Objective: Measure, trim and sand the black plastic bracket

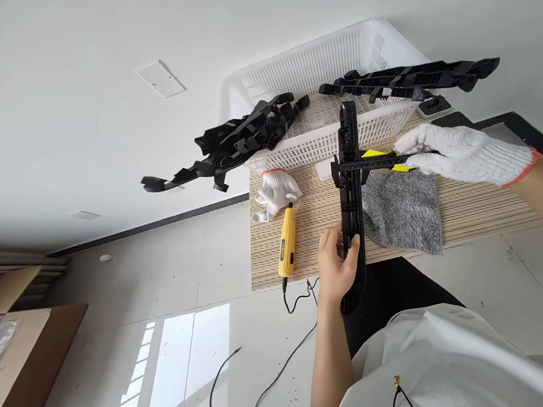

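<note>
My bare left hand is wrapped round the lower part of a long black plastic bracket, which stretches from near my lap over the table. In a white knit glove with an orange cuff, my right hand grips the end of a black caliper. The caliper's jaws lie across the bracket's upper part, one on either side of it. Whether both jaws touch the plastic I cannot tell. Under the caliper lie a yellow object and a grey cloth.
A white plastic basket holds black brackets on its left and more brackets on its right. On the striped table lie a yellow corded rotary tool, a white glove and a phone. A cardboard box stands left.
</note>
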Demonstrator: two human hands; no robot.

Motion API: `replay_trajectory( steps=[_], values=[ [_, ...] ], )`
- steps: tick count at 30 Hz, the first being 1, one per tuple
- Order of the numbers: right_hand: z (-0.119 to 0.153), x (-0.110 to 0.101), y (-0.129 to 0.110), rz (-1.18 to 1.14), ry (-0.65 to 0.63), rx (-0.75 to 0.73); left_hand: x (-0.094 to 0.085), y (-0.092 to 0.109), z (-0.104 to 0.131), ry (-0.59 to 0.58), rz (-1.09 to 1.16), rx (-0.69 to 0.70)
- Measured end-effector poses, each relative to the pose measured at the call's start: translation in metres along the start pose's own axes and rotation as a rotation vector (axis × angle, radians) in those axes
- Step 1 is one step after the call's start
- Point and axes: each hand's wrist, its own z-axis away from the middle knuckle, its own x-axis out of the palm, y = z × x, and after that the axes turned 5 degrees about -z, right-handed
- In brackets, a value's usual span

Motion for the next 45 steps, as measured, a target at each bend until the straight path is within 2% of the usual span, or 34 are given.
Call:
replay_trajectory(
  steps=[3,7,21,28,31,35,38,41,45],
  values=[
    [0.000,-0.001,-0.007,0.018,-0.039,-0.003,-0.001,0.000,0.000,-0.001,0.001,0.002],
    [0.000,0.001,-0.011,0.027,-0.012,-0.068,-0.001,-0.001,0.000,-0.006,0.008,-0.010],
    [0.007,0.007,-0.001,0.132,0.042,-0.081,-0.002,-0.002,0.001,-0.039,0.075,-0.044],
    [0.008,0.005,-0.002,0.158,0.053,-0.088,-0.003,-0.004,0.002,-0.043,0.031,-0.054],
    [0.009,0.005,-0.004,0.174,0.071,-0.156,-0.003,-0.003,0.003,-0.042,0.076,-0.087],
    [0.011,0.006,-0.006,0.200,0.122,-0.330,-0.007,0.003,0.003,-0.044,0.243,-0.168],
    [0.010,0.006,-0.008,0.237,0.135,-0.444,-0.007,0.005,0.001,-0.037,0.225,-0.172],
    [0.010,0.004,-0.012,0.270,0.104,-0.465,-0.003,0.002,0.000,0.016,0.144,-0.128],
    [0.012,-0.002,-0.022,0.382,0.022,-0.411,0.004,-0.002,0.001,0.077,0.094,-0.099]
  ],
)
